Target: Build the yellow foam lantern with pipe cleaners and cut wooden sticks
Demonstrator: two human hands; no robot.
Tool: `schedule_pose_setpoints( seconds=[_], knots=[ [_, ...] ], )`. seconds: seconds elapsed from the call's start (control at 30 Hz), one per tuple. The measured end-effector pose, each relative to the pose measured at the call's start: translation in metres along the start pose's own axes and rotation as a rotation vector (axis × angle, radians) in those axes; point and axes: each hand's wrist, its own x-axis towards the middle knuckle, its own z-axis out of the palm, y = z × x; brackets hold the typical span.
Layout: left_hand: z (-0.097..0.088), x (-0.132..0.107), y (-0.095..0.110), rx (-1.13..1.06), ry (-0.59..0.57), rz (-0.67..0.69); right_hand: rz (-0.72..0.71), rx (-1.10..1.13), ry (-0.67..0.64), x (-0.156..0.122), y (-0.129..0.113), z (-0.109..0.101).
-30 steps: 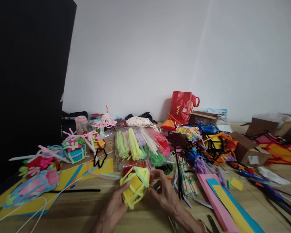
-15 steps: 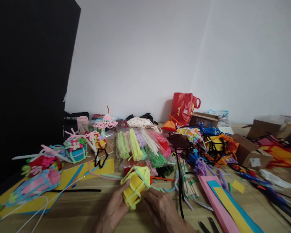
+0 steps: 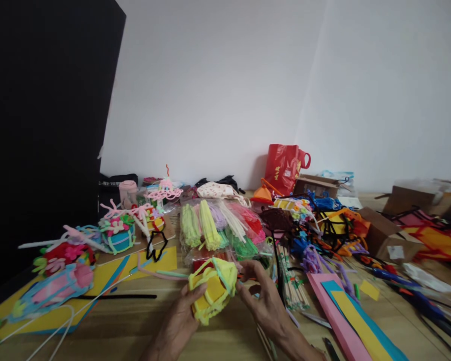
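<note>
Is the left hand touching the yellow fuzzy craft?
Touching: the head view shows the left hand pressed against the yellow foam and pipe-cleaner craft.

We have the table (image 3: 113, 313) running back to the wall (image 3: 210, 100), with a shopping bag (image 3: 283, 168) standing at its back edge. Bagged pipe cleaners (image 3: 218, 225) lie mid-table, a bundle of wooden sticks (image 3: 293, 281) just right of them, and foam sheets (image 3: 338, 311) right of those by the front edge. Pipe-cleaner crafts (image 3: 118, 238) sit left, a cardboard box (image 3: 379, 233) right.
</note>
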Motion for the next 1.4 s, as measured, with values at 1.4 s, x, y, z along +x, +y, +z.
schedule_pose_setpoints(
  seconds=[1.4],
  knots=[
    [-0.02,0.002,-0.025,0.218,0.039,0.078,0.216,0.286,-0.295,-0.006,0.027,0.015]
  ],
)
